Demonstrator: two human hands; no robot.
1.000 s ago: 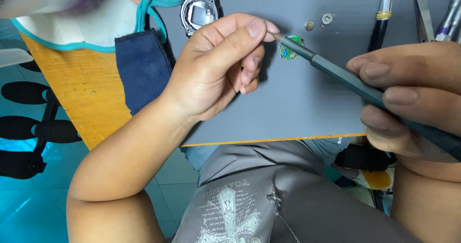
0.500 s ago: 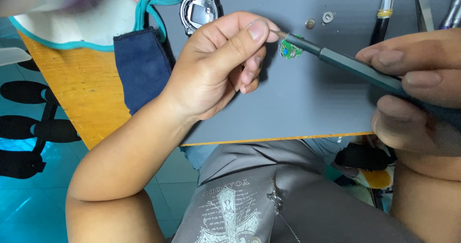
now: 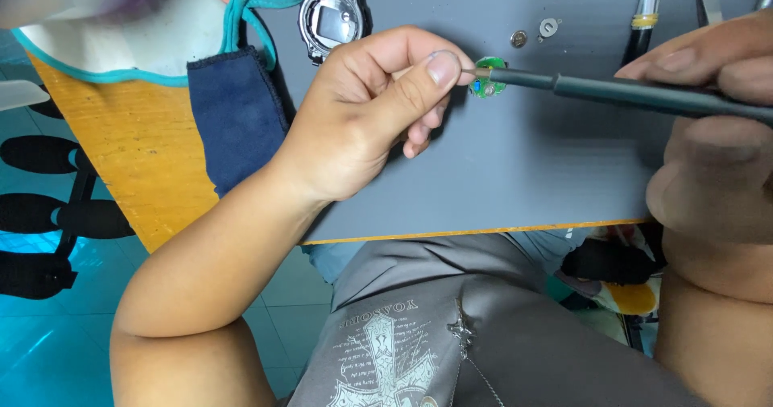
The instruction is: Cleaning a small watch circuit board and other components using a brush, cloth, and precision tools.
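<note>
The left hand (image 3: 366, 121) rests on the grey mat (image 3: 515, 173), its fingers (image 3: 439, 69) pinched at the edge of a small round green circuit board (image 3: 488, 79). From three o'clock the right hand (image 3: 713, 125) holds a dark slim tool (image 3: 628, 93), whose tip touches the board. At eleven o'clock of the left hand lies an open watch case (image 3: 332, 16). Two small round metal parts (image 3: 534, 33) sit at one o'clock of the board. A dark blue cloth (image 3: 237, 113) covers the edge of the orange table (image 3: 137, 157) at nine o'clock.

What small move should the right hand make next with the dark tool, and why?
Probably hold the tool steady: its tip already meets the small green board, which the left hand pins at its edge, while the right hand grips far back.
</note>
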